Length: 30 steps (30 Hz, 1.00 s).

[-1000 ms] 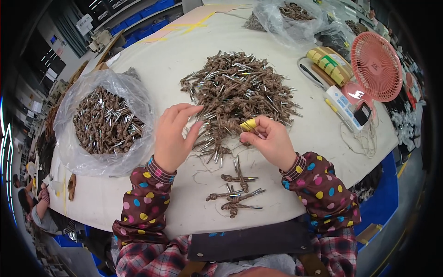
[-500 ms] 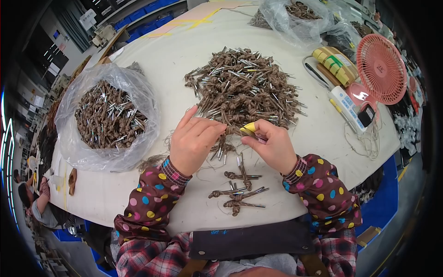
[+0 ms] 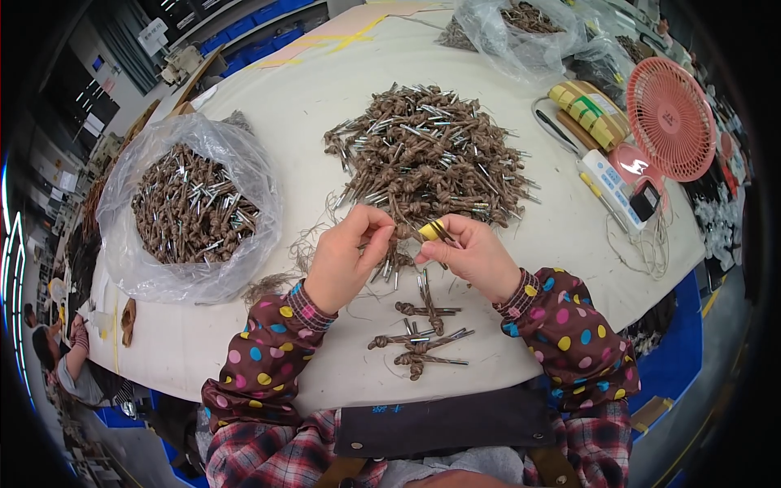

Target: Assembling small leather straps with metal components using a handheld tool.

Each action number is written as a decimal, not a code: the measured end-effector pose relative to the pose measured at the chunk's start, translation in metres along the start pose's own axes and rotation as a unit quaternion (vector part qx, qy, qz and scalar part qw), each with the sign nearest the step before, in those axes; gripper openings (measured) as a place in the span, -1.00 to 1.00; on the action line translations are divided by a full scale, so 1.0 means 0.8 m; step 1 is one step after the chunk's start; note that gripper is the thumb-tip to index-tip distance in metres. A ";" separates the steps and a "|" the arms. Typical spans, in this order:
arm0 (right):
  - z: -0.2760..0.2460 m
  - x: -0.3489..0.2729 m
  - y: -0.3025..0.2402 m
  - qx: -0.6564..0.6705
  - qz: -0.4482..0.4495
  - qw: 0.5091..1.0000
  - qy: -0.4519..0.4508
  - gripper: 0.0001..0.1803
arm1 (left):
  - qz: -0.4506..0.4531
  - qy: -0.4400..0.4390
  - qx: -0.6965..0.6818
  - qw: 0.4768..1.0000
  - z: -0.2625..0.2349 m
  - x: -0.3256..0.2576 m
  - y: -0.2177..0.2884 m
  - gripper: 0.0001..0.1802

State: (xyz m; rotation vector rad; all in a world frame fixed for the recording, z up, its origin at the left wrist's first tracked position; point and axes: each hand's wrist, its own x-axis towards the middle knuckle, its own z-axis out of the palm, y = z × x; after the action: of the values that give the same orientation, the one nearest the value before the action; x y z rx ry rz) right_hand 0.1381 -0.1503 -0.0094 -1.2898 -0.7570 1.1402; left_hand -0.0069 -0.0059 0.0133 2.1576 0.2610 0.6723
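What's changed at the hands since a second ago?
Left hand moved right: spread beside the cord pile before, now finger and thumb drawn together near the right hand; grip unclear. A slim dark thing now shows at its fingers. Cord pile, knotted cords in front, clear bag: same.

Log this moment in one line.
left hand: at cord pile's near edge; right hand: curled, yellow piece at fingertips; left side: plastic bag of cords
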 end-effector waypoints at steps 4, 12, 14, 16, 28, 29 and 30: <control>-0.007 -0.006 -0.010 -0.320 -0.241 0.903 0.153 -0.67 | 0.029 -0.014 0.087 0.996 -0.006 0.004 0.004 -0.91; 0.016 -0.009 -0.043 -0.652 -0.359 0.655 0.130 -0.71 | 0.042 -0.028 0.128 0.990 -0.008 0.005 0.006 -0.92; 0.019 -0.005 -0.044 -0.652 -0.374 0.646 0.130 -0.73 | 0.034 -0.031 0.117 0.992 -0.009 0.005 0.006 -0.92; 0.020 -0.003 -0.045 -0.651 -0.391 0.638 0.129 -0.74 | 0.026 -0.033 0.105 0.994 -0.011 0.005 0.006 -0.91; 0.021 -0.004 -0.058 -0.705 -0.404 0.575 0.096 -0.72 | 0.025 -0.076 0.113 0.990 -0.017 0.006 0.009 -0.90; 0.020 -0.004 -0.060 -0.700 -0.400 0.585 0.087 -0.73 | 0.028 -0.082 0.110 0.990 -0.017 0.006 0.010 -0.90; 0.019 -0.004 -0.062 -0.696 -0.397 0.594 0.077 -0.73 | 0.030 -0.086 0.108 0.990 -0.017 0.006 0.010 -0.90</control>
State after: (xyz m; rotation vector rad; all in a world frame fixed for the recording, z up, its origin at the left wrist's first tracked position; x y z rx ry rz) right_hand 0.1337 -0.1433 0.0416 -1.8262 -1.9966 -0.5977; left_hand -0.0110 0.0003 0.0280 2.4237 0.1843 0.5054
